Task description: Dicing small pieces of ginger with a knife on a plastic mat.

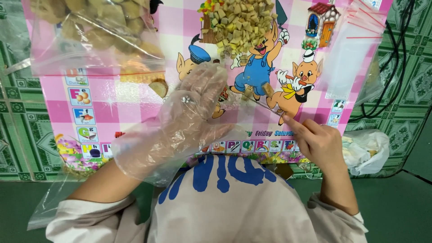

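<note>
My left hand (189, 118) wears a loose clear plastic glove and lies flat over the pink cartoon-printed tabletop (121, 101), fingers stretched toward a pile of small yellowish diced cubes (238, 24). I see nothing in its grip. My right hand (317, 140) is bare and pinches a thin blade (266, 105) that points up and left. A small tan piece (268, 89) sits by the blade's far end. Another tan chunk (158, 87) lies just left of my gloved fingers.
A clear bag of brown chunks (96, 33) lies at the top left. Empty clear zip bags with red strips (355, 49) rest at the top right. A crumpled white plastic bag (366, 149) sits right of the table, and black cables (400, 54) hang beyond it. Green patterned floor surrounds the table.
</note>
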